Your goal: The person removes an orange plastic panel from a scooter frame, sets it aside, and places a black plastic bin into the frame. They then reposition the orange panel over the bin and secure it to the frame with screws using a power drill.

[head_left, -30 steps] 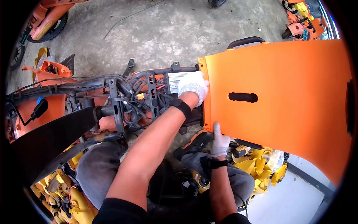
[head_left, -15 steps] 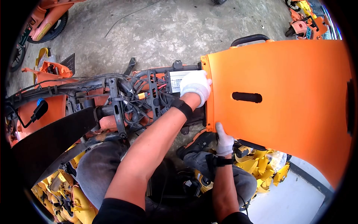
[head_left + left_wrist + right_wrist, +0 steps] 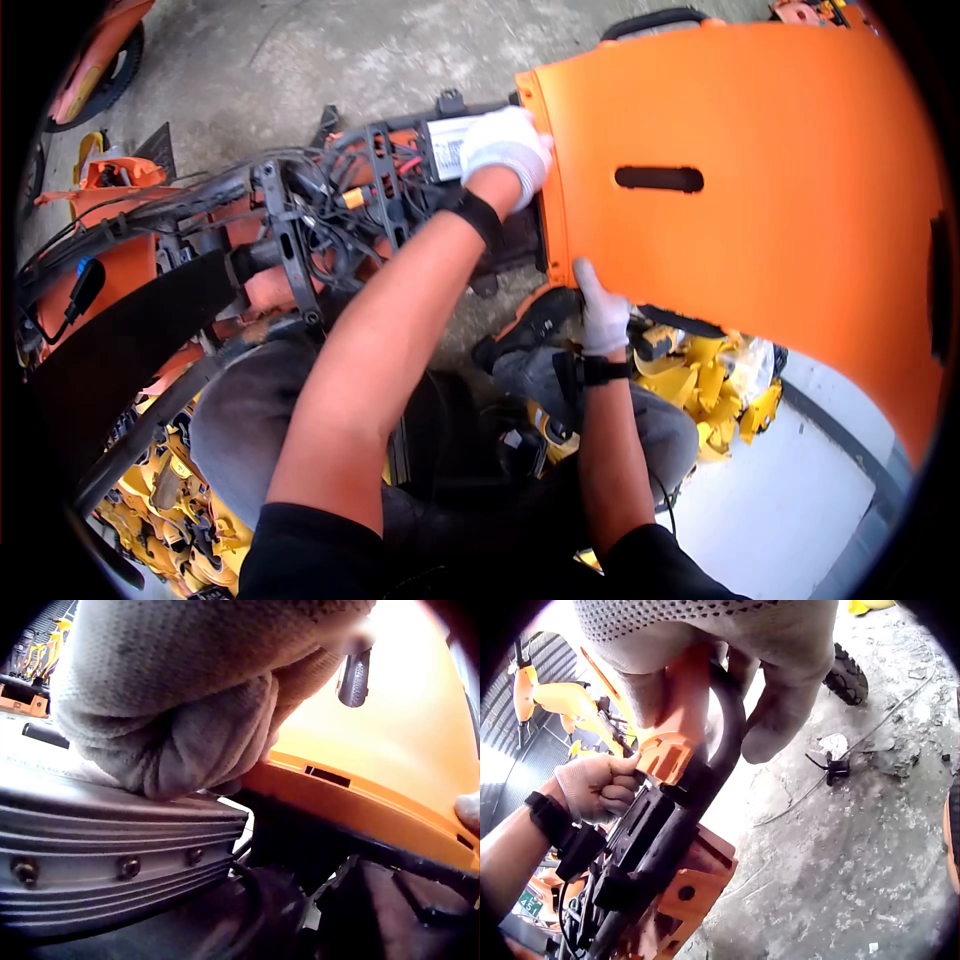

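Two gloved grips on orange panel (image 3: 790,260): left hand (image 3: 505,145), right hand (image 3: 603,315).

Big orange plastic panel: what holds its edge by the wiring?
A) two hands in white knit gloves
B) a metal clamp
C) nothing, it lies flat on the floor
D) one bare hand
A: the left hand, in a white knit glove, curls its fingers over the edge of the big orange plastic panel beside the silver ribbed metal box, and the gloved right hand grips the lower corner.
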Tool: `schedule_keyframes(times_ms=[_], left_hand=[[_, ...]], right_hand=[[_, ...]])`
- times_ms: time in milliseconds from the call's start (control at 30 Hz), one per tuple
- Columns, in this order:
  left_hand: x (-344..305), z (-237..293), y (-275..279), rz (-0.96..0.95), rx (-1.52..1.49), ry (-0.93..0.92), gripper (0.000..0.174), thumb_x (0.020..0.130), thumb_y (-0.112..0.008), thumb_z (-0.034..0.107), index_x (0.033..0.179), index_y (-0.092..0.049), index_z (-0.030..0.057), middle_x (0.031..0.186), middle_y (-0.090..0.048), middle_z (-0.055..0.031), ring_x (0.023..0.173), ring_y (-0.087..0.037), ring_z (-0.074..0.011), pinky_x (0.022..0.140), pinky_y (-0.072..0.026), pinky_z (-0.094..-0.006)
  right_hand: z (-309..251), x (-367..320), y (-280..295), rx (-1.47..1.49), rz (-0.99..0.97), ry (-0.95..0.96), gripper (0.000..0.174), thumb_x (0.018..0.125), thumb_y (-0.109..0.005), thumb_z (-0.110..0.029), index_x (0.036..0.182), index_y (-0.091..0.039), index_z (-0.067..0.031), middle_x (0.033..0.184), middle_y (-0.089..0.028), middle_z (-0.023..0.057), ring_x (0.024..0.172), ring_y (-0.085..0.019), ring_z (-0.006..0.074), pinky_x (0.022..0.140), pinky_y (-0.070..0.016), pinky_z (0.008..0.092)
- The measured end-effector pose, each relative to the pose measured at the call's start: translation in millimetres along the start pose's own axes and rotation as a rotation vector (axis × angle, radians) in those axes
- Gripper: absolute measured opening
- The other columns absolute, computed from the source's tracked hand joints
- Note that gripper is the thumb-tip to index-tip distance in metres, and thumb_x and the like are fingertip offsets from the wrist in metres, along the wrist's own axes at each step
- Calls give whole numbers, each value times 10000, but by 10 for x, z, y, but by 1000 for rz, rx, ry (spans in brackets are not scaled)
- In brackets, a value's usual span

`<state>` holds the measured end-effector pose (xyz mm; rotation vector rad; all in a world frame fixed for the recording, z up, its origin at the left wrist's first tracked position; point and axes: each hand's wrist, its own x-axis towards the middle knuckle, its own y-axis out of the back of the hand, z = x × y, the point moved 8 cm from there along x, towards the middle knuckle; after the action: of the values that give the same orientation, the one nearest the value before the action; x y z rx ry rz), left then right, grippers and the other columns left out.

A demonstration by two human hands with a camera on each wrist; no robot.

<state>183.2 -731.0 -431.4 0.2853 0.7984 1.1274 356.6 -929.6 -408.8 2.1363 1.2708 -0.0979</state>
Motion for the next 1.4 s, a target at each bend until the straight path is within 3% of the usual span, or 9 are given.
schedule_keyframes(times_ms=[367,733,867,967,1233,1400], left_hand=[[-24,37,62,-33,45,13,362,805,-599,378,899,-659,34,908,-659,-185,889,-633,-316,791,-488,-373],[-7,22,51,-24,26,13,363,812,-599,372,887,-658,22,884,-663,-184,877,-636,-314,789,-486,-368],[-3,7,38,4,12,2,360,804,-605,370,853,-655,17,858,-662,-190,843,-641,-318,764,-492,-373],[20,-17,20,31,-26,1,358,795,-610,371,826,-654,17,832,-659,-194,815,-643,-326,742,-498,-379],[-34,1,53,-22,-39,43,335,815,-602,353,848,-640,22,846,-657,-190,843,-637,-325,759,-491,-376],[-40,6,60,-37,-40,45,327,821,-597,346,856,-635,23,848,-655,-190,844,-633,-331,754,-488,-380]], right_hand=[[-89,5,-44,-94,-90,23,358,773,-733,-233,994,-629,29,930,-658,71,851,-602,163,768,-471,295],[153,44,-55,127,-87,-115,350,772,-738,-232,978,-629,29,908,-654,62,800,-607,147,718,-486,290],[135,45,-63,96,-101,-99,344,771,-739,-217,984,-625,29,907,-651,61,803,-604,141,711,-491,282],[-71,20,-72,10,-85,24,353,771,-739,-213,997,-620,30,918,-648,62,806,-602,141,711,-493,286],[6,11,-51,-19,-70,-29,392,769,-740,-226,1034,-608,30,948,-645,70,831,-598,162,746,-479,302],[-43,-5,-90,93,-73,-22,322,781,-729,-163,1014,-611,25,929,-635,49,806,-595,142,710,-485,277]])
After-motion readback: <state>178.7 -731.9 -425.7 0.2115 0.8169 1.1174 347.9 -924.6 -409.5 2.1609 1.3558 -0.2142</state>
